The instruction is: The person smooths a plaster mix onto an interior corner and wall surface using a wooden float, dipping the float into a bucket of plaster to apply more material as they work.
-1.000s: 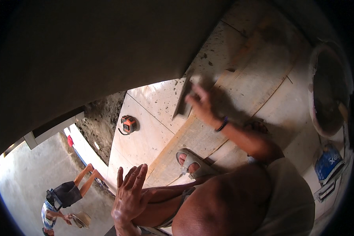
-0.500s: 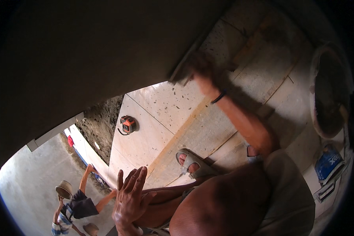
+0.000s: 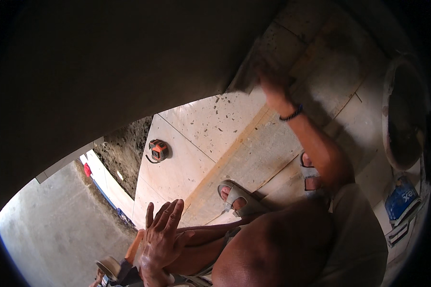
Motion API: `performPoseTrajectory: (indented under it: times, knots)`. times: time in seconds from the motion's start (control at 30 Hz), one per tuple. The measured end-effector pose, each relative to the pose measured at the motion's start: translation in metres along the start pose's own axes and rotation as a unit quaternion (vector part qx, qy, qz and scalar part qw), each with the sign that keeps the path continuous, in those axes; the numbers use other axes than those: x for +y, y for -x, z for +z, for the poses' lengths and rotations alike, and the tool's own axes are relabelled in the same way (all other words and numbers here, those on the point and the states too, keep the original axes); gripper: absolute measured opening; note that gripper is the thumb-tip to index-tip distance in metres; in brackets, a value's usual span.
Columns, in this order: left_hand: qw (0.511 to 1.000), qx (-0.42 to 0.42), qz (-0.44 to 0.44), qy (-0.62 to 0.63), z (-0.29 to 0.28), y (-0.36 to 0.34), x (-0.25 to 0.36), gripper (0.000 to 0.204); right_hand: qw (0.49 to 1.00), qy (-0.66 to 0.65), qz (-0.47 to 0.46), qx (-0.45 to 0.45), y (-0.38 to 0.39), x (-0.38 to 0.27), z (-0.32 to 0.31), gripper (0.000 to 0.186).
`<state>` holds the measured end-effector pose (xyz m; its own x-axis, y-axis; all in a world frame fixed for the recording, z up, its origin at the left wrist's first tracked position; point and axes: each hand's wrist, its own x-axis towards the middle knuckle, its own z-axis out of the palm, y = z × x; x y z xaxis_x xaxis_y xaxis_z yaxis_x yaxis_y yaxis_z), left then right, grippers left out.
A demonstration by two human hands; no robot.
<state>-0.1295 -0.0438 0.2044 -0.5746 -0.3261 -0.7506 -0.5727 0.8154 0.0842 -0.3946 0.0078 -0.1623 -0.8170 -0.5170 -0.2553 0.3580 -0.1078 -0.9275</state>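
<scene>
My right hand [image 3: 272,83] reaches to the foot of the dark wall [image 3: 129,62], just over the tiled floor [image 3: 196,129]. It is smeared by motion and in shadow. A dark flat shape shows beside its fingers; whether the hand grips it I cannot tell. A dark band circles that wrist. My left hand [image 3: 163,239] is raised beside my bent leg, fingers stretched out, with nothing in it. An orange and black tape measure [image 3: 158,150] lies on the pale tiles between the wall and my sandalled foot [image 3: 234,198].
A round basin [image 3: 389,115] stands at the far right, with a blue bag [image 3: 401,198] nearer me. Dark crumbs dot the tiles. Rough soil [image 3: 127,148] borders them at left. Beyond, on grey concrete, another person holds a bucket [image 3: 109,268].
My right hand has shifted right along the wall foot. My left hand stays nearly still, fingers outstretched. The other person has moved toward the lower edge, mostly hidden behind my left hand.
</scene>
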Motion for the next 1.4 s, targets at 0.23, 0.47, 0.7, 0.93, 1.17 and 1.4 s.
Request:
performPoseTrajectory:
  times: [0.23, 0.47, 0.7, 0.93, 1.17, 1.4]
  knots:
    - [1.0, -0.001, 0.004, -0.019, -0.002, 0.0, 0.001, 0.075, 0.999, 0.005, -0.049, -0.021, 0.055, -0.008, 0.078, 0.044]
    - [0.999, -0.022, 0.013, -0.02, -0.003, -0.011, 0.002, 0.076, 0.984, 0.019, 0.037, -0.171, 0.157, 0.006, 0.09, 0.053]
    - [1.0, -0.02, 0.006, -0.022, -0.005, -0.003, 0.007, 0.075, 1.0, -0.019, 0.01, -0.016, 0.091, 0.033, 0.066, 0.065]
    - [1.0, -0.018, 0.01, -0.023, -0.006, -0.005, 0.009, 0.076, 0.994, 0.05, 0.016, -0.094, 0.134, 0.05, 0.11, 0.057]
    - [1.0, -0.019, 0.008, -0.022, -0.006, -0.004, 0.01, 0.073, 0.997, -0.05, 0.013, 0.057, 0.109, 0.066, 0.083, 0.064]
    - [1.0, -0.003, 0.018, -0.022, -0.005, -0.004, 0.007, 0.075, 0.994, 0.095, 0.021, -0.047, 0.087, 0.006, 0.091, 0.057]
